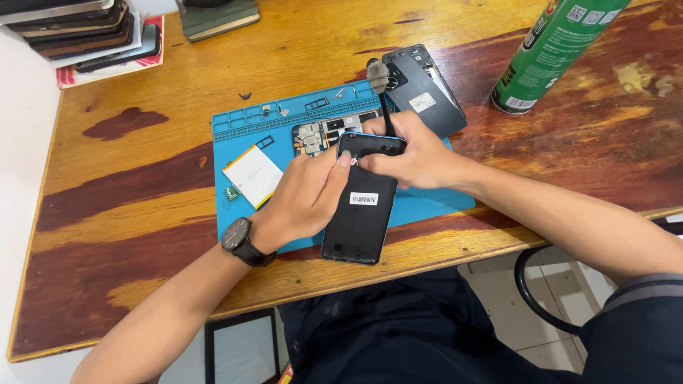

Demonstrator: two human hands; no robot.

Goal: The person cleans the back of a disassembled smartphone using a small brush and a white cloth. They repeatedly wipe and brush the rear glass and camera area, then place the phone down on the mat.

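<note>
My left hand (307, 195) holds a black phone back cover (361, 213) with a blue rim by its left side, thumb near the camera opening. On the cover's upper edge rests my right hand (413, 153), gripping a thin black brush (382, 89) whose grey bristle head points away from me. The cover is tilted over the front edge of a blue repair mat (245, 135). Behind my hands, an opened phone body (327, 131) lies on the mat with its circuit boards showing.
A white flat battery (253, 175) and small parts lie on the mat's left. A second dark phone shell (427, 89) sits behind it. A green spray can (551, 50) stands at the back right. Stacked phones (78, 28) lie at the back left of the wooden table (142, 213).
</note>
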